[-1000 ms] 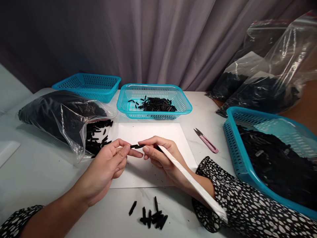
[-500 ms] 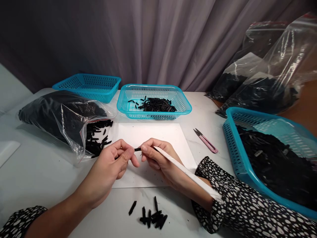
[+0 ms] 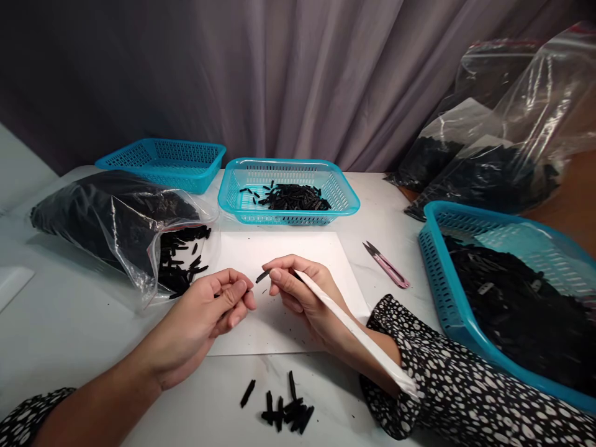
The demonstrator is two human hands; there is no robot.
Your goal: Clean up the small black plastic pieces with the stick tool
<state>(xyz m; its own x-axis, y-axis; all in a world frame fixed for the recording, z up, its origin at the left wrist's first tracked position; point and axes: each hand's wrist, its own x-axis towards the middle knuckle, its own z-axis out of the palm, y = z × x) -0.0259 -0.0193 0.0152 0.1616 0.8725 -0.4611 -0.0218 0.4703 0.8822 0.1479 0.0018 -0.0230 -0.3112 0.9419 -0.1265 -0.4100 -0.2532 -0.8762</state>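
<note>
My right hand (image 3: 298, 292) pinches a small black plastic piece (image 3: 261, 276) between thumb and forefinger and also holds a long white tool (image 3: 354, 335) that runs back along my forearm. My left hand (image 3: 209, 310) is curled just left of it, its fingertips pressed together a short gap from the piece; what they hold, if anything, is hidden. Both hands hover over a white sheet (image 3: 321, 248) on the table. A small heap of black pieces (image 3: 284, 410) lies near the front edge.
A teal basket (image 3: 344, 192) with black pieces stands behind the sheet, another basket (image 3: 158, 158) to its left. An open clear bag (image 3: 116, 223) spills black pieces at left. Pink snips (image 3: 386, 266) lie right of the sheet. A large blue basket (image 3: 433, 273) and more bags (image 3: 493, 161) stand at right.
The hands, joined on one black piece a second ago, have drawn apart. The piece now stays with my right hand, and my left fingers have pulled back and curled.
</note>
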